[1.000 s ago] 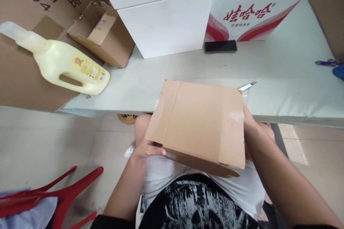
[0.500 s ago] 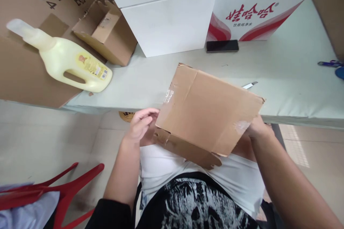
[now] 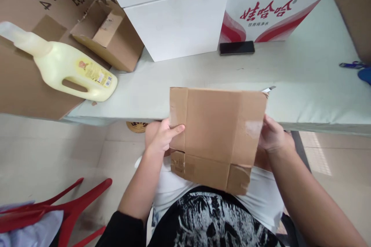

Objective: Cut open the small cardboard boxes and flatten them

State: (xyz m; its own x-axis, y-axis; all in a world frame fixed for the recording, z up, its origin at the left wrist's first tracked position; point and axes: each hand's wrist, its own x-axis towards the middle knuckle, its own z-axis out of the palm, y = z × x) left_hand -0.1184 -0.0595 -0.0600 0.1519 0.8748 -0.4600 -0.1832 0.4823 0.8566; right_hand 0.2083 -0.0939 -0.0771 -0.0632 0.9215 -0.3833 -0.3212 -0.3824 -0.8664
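Observation:
A creased brown cardboard piece (image 3: 213, 123) with a folded lower flap and clear tape on its sides is held above my lap, at the front edge of the table. My left hand (image 3: 165, 136) grips its left edge, the thumb lying on the near face and the fingers behind. On the right edge, my right hand (image 3: 272, 133) is closed around the cardboard; some of its fingers are hidden behind it. Just past the far right corner, a small white-handled blade (image 3: 269, 89) lies on the table, partly covered by the cardboard.
White cartons (image 3: 179, 27) with red print and a black phone (image 3: 237, 48) stand at the back of the green-covered table (image 3: 307, 96). To the left are a yellow jug (image 3: 78, 69) and an open cardboard box (image 3: 116, 38). A red chair (image 3: 66, 210) is at lower left.
The cardboard has turned level and tipped so its lower flap faces up more. My left hand has moved from beside it to gripping its left edge; my right hand keeps hold.

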